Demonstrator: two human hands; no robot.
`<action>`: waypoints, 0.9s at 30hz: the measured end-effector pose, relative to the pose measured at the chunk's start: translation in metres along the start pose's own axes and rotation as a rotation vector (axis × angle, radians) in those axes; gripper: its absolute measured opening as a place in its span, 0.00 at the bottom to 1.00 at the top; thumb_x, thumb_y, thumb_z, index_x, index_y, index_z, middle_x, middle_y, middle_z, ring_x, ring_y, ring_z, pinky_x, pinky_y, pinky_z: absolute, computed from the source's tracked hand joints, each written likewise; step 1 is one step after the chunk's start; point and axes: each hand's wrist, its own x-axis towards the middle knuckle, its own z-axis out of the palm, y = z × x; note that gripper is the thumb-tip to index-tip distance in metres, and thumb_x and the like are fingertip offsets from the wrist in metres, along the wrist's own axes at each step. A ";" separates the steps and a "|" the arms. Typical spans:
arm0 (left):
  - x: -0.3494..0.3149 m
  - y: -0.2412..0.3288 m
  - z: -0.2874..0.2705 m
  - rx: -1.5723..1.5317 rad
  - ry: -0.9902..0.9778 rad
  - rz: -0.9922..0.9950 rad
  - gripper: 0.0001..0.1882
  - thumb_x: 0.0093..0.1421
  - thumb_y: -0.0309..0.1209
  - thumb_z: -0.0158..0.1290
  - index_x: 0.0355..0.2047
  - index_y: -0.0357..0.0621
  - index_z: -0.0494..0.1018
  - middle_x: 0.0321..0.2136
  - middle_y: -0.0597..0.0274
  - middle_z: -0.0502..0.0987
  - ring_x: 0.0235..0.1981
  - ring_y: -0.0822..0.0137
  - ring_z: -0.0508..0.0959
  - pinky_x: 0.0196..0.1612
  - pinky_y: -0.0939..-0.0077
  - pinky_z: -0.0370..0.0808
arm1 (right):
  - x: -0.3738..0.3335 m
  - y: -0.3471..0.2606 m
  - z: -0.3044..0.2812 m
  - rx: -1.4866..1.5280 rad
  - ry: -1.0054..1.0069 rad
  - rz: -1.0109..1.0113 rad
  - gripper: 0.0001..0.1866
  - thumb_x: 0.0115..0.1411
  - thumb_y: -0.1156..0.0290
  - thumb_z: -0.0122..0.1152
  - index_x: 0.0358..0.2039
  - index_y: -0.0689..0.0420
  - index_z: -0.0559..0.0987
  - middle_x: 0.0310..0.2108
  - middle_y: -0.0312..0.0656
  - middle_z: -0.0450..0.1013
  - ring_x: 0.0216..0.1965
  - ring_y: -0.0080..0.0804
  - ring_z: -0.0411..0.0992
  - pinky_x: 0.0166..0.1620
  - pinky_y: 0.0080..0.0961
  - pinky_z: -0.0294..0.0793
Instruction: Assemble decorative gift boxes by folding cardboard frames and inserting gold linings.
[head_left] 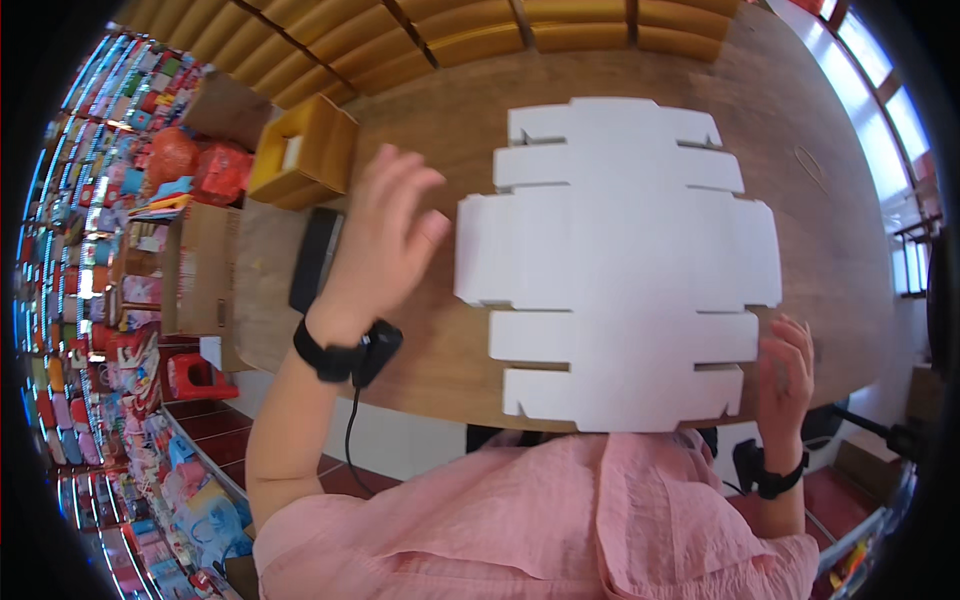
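A white cardboard box blank lies unfolded and flat on the wooden table, its slotted flaps spread to both sides. My left hand is raised left of the blank, apart from it, with thumb and fingers spread and nothing in them. At the blank's lower right side is my right hand, its fingers stretched out and a little bent. Whether that hand touches the cardboard edge I cannot tell. Each wrist wears a black strap with a small device.
Rows of yellow boxes line the far edge. An open yellow box and a flat black object sit on the left. A rubber band lies at the right. Beyond are a brown carton, a red stool and crowded shelves.
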 end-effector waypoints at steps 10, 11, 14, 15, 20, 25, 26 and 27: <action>-0.043 0.149 0.048 -0.262 -0.442 0.336 0.36 0.42 0.44 0.73 0.46 0.39 0.70 0.64 0.40 0.59 0.68 0.28 0.54 0.66 0.38 0.61 | 0.039 -0.067 0.013 0.094 -0.445 -0.318 0.17 0.51 0.77 0.67 0.43 0.51 0.80 0.49 0.38 0.74 0.59 0.40 0.70 0.69 0.62 0.48; -0.043 0.150 0.047 -0.272 -0.450 0.337 0.36 0.41 0.43 0.73 0.46 0.38 0.70 0.64 0.39 0.60 0.68 0.27 0.54 0.66 0.38 0.62 | 0.038 -0.070 0.010 0.094 -0.448 -0.316 0.17 0.51 0.77 0.67 0.43 0.51 0.80 0.49 0.38 0.74 0.59 0.40 0.70 0.69 0.62 0.48; -0.038 0.147 0.044 -0.342 -0.492 0.311 0.35 0.42 0.42 0.72 0.46 0.39 0.70 0.63 0.40 0.61 0.67 0.27 0.56 0.65 0.42 0.64 | 0.039 -0.080 0.002 0.131 -0.577 -0.244 0.22 0.51 0.74 0.68 0.49 0.51 0.78 0.51 0.37 0.74 0.60 0.39 0.70 0.69 0.63 0.47; -0.036 0.146 0.041 -0.337 -0.493 0.308 0.35 0.42 0.42 0.72 0.46 0.39 0.70 0.63 0.40 0.61 0.67 0.27 0.56 0.65 0.42 0.64 | 0.038 -0.082 0.002 0.063 -0.595 -0.270 0.24 0.52 0.73 0.67 0.52 0.51 0.77 0.51 0.38 0.74 0.60 0.39 0.70 0.69 0.63 0.49; -0.023 0.140 0.026 -0.423 -0.520 0.304 0.30 0.46 0.39 0.69 0.46 0.40 0.70 0.55 0.43 0.71 0.63 0.32 0.66 0.63 0.53 0.69 | 0.042 -0.086 0.011 -0.254 -0.507 -0.430 0.20 0.55 0.72 0.64 0.50 0.52 0.77 0.47 0.40 0.77 0.56 0.37 0.73 0.68 0.61 0.54; 0.035 0.126 0.019 -0.403 -0.828 -0.008 0.13 0.54 0.32 0.62 0.35 0.37 0.75 0.35 0.48 0.81 0.45 0.47 0.79 0.44 0.57 0.75 | 0.110 -0.087 0.009 -0.195 -0.921 -0.256 0.12 0.54 0.68 0.66 0.36 0.57 0.75 0.36 0.42 0.80 0.38 0.42 0.78 0.54 0.45 0.70; 0.043 0.120 0.024 -0.412 -0.776 -0.020 0.10 0.56 0.31 0.61 0.29 0.35 0.76 0.31 0.46 0.79 0.39 0.50 0.79 0.40 0.58 0.73 | 0.117 -0.086 0.014 -0.133 -0.821 -0.148 0.14 0.52 0.64 0.70 0.34 0.57 0.76 0.35 0.44 0.79 0.36 0.43 0.76 0.47 0.41 0.70; 0.044 0.112 0.037 -0.409 -0.772 -0.017 0.10 0.56 0.31 0.61 0.29 0.35 0.76 0.31 0.46 0.79 0.39 0.50 0.79 0.40 0.58 0.73 | 0.122 -0.080 0.020 -0.135 -0.816 -0.149 0.14 0.52 0.64 0.70 0.34 0.57 0.76 0.35 0.44 0.79 0.36 0.43 0.76 0.47 0.41 0.70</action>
